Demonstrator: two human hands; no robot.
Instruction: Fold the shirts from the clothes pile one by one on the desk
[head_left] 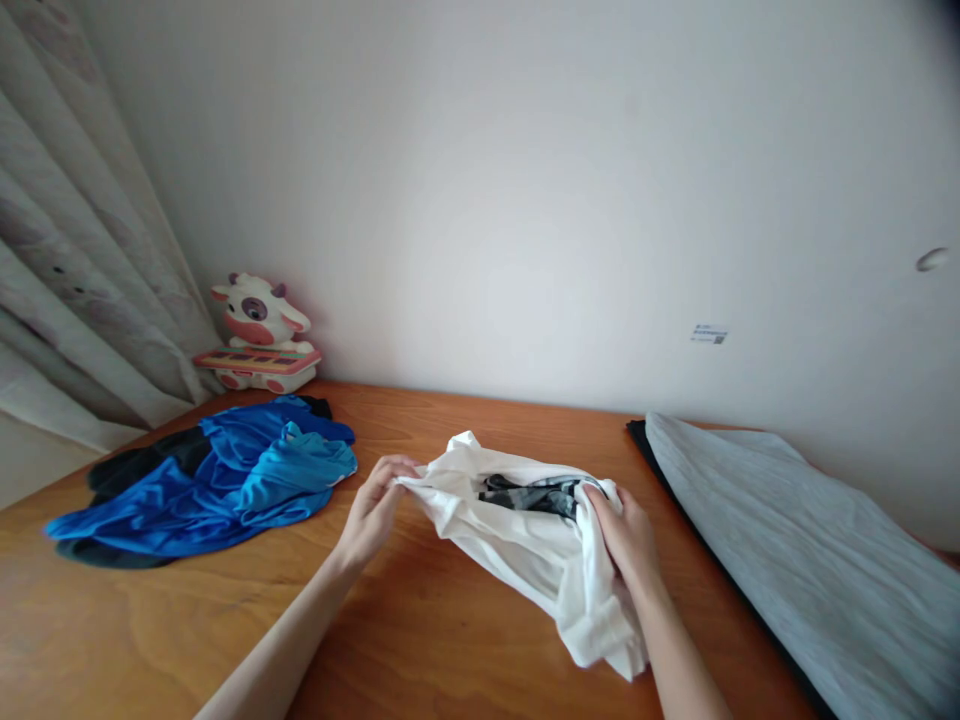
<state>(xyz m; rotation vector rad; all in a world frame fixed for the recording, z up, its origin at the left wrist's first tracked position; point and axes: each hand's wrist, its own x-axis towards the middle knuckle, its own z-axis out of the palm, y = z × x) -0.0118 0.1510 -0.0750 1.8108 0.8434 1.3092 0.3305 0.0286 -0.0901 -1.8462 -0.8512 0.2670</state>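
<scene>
A white shirt-like garment [510, 560] with a dark grey patterned patch [536, 496] showing in its opening is bunched up in front of me. My left hand [377, 505] pinches its left edge between thumb and fingers, drawing the cloth out to a point. On the other side my right hand [624, 530] grips the gathered cloth, thumb on top and the fingers partly hidden in the folds. The lower part of the garment hangs in crumpled folds close to the tabletop. I cannot tell its exact cut.
A crumpled heap of blue and black clothing [225, 490] lies on the left of the wooden table [442, 640]. Flat grey cloth [787, 540] over black cloth covers the right. A toy cow with a keyboard [262, 335] stands by the curtain [67, 220], against the white wall [510, 200].
</scene>
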